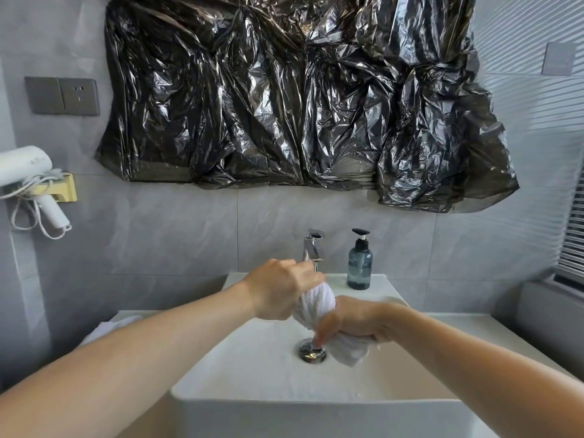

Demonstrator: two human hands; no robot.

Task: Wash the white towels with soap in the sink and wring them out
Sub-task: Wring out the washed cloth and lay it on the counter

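grey tiled bathroom wall behind white rectangular ceramic sink [252,368]. twisted white terry towel [316,303] held over the basin, above the chrome round drain [311,354]. left hand [279,292] clamped on its upper end, right hand [354,320] clamped on the lower end, loose tail hanging below. another white towel [107,327] on counter left. chrome faucet [313,248], blue-grey pump soap bottle [359,263] at the back rim. crinkled black plastic sheet [300,96] on wall, white hairdryer [28,178] left.
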